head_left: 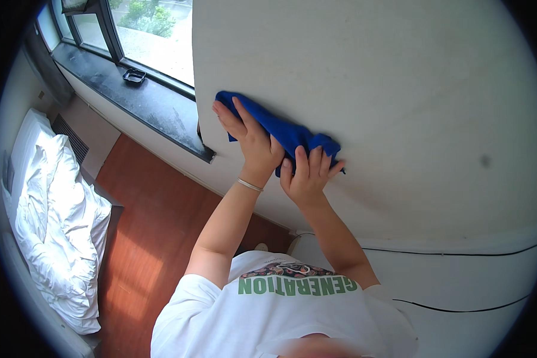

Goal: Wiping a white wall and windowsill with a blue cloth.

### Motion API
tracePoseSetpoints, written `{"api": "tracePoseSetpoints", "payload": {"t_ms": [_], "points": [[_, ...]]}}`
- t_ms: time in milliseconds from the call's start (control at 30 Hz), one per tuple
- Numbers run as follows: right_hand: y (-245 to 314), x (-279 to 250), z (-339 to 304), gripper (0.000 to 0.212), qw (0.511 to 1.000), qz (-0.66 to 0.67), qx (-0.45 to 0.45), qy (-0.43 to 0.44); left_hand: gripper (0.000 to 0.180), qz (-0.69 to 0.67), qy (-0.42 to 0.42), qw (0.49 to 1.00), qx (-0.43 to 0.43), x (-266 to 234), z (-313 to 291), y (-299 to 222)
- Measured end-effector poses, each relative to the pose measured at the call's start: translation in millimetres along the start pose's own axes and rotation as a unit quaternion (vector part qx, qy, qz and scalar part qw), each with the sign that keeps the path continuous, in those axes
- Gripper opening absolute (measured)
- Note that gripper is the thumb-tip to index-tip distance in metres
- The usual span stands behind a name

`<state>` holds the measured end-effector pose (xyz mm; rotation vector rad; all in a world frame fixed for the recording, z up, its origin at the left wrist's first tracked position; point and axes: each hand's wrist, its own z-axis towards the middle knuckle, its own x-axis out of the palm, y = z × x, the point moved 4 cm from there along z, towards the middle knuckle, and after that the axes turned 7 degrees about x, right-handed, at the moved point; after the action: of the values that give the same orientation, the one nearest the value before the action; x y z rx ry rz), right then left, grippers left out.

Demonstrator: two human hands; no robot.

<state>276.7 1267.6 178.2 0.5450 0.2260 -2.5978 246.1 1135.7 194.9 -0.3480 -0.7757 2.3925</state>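
A blue cloth (274, 124) lies bunched against a pale wall (400, 107), stretched slantwise under both of my hands. My left hand (253, 143) presses on its upper left part, fingers long and flat, with a thin light bracelet at the wrist. Lower and to the right, my right hand (309, 179) is on the crumpled end of the cloth. Its fingers are bent over the folds, and the little finger reaches past the cloth's edge. The two hands are close together, with cloth showing between them.
On the left, a dark windowsill (155, 107) runs under a framed window (110, 30), and a small black tray (134, 76) sits on it. White bedding (59, 221) lies at the far left beside a reddish wooden floor (137, 238). Black cables (447, 253) run along the lower right.
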Motion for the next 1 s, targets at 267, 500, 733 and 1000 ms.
{"api": "tracePoseSetpoints", "payload": {"t_ms": [267,500,733,1000], "points": [[38,31,21,0.035,0.987,-0.096,-0.132,0.012,0.082,0.057,-0.055,0.997,-0.021,-15,16,42],[48,66,-77,0.035,0.970,-0.034,-0.188,0.149,0.088,0.047,-0.033,0.990,-0.129,-12,-115,117],[3,44,-121,0.037,0.952,-0.042,-0.180,0.245,0.073,0.117,0.123,0.955,-0.244,3,-161,99],[-53,-38,0,0.038,0.997,-0.067,0.007,-0.035,0.084,0.033,0.074,0.995,0.055,21,-20,-45]]}}
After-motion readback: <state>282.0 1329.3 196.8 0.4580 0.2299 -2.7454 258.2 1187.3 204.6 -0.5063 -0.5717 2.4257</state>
